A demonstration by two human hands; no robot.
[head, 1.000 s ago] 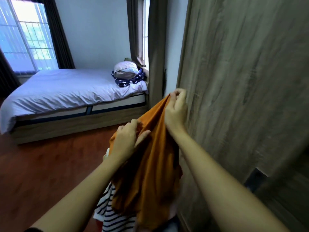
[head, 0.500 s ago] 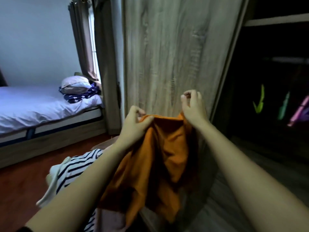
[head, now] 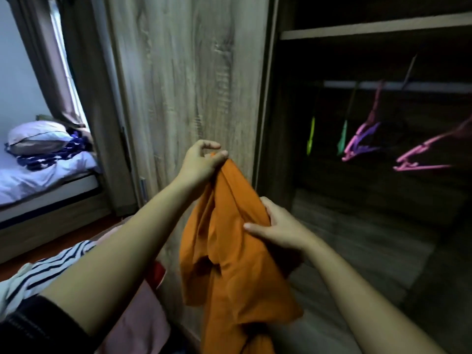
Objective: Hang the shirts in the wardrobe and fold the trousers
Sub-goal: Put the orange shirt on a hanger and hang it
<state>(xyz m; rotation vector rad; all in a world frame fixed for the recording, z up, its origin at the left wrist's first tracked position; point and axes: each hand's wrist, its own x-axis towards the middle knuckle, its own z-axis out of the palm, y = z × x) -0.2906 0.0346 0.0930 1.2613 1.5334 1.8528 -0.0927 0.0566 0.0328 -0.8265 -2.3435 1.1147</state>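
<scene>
Since the earlier frames the view has swung rightward: the bed (head: 38, 180) has slid to the left edge of the frame and the open wardrobe (head: 362, 31) interior now fills the right half. The right hand (head: 278, 226), formerly raised beside the left at the cloth's top edge, has dropped to the centre of the frame and now clasps the orange shirt (head: 229, 264) partway down, fingers wrapped round the gathered fabric. The left hand (head: 201, 162) remains higher, just above centre, pinching the shirt's topmost point between thumb and forefinger, the other fingers loosely curled. The shirt hangs from these two grips in vertical folds, its lower part falling toward the bottom centre of the frame, in front of the wooden wardrobe door (head: 189, 85). At upper right, a rail (head: 342, 84) carries coloured hangers: a yellow-green hanger (head: 311, 135), a green hanger (head: 341, 140), and pink hangers (head: 419, 155), all blurred. At lower left, a striped garment (head: 43, 269) and a pink cloth (head: 143, 318) lie behind the left forearm. A pillow (head: 35, 136) rests on the bed at left.
</scene>
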